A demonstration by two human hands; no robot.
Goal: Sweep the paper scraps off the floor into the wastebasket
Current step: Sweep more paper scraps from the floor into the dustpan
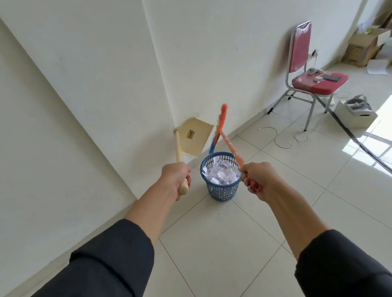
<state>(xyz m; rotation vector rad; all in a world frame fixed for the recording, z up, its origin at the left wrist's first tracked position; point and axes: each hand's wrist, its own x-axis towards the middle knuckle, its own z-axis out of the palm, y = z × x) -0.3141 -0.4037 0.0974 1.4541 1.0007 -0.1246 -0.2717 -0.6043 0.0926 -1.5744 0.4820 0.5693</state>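
Paper scraps (220, 172): we see them heaped inside the wastebasket, nearly to its rim; on the bare floor tiles around it we can make out no loose scraps (one tiny dark speck in front of the basket is too small to name).
Left hand (177, 176): our fingers are curled tight round the lower end of the dustpan's pale wooden handle, the rounded knob poking out below the fist.
Right hand (257, 179): closed in a fist round the red grip at the end of the brush handle, holding it firmly.
Dustpan (195, 137): cream-coloured, raised off the floor and tipped, its open edge hanging above the far left side of the basket; we see nothing left lying in it.
Brush (221, 123): orange and blue, lifted clear of the floor, its head just beside the pan's edge above the basket, its handle slanting back to our right hand.
Wastebasket (220, 192): blue, lattice-walled, upright on the tiles near the corner of the walls, between our two hands.
Progress: we judge the sweeping and tipping to be done or all but done; what seems left is at most a last brush-off of the pan and putting the tools down.
Surroundings: a red chair (312, 79) with a few small items on its seat stands well apart to the right.
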